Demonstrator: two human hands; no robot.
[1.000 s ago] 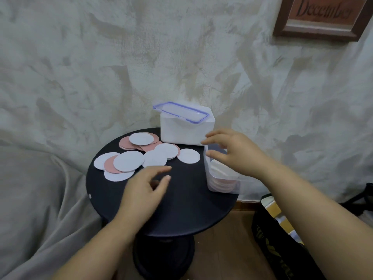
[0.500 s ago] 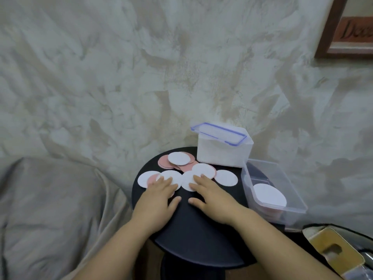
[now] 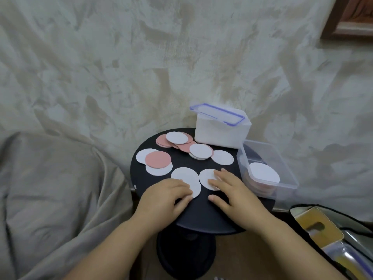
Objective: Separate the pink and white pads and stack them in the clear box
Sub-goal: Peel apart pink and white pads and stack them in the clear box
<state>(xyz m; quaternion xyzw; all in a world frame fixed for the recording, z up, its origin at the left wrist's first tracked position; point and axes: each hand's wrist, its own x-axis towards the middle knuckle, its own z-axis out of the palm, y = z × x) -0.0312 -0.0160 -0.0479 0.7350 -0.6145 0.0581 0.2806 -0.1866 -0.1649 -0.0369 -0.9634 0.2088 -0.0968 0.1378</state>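
left hand (image 3: 167,196): fingertips on white pad (image 3: 196,187); pinch unclear
right hand (image 3: 232,190): spread, pressing second white pad (image 3: 205,176)
handling: thin, light, likely floppy; lift by rim
clear box (image 3: 287,172): just right of right hand

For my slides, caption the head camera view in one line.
Left hand and right hand rest on white pads on the black table beside the clear box.

No legible text anywhere

White and pink on black table (image 3: 201,213)
Showed white pads (image 3: 184,175) beneath left hand (image 3: 165,196) and right hand (image 3: 232,190), pink pad (image 3: 158,160) just beyond left.
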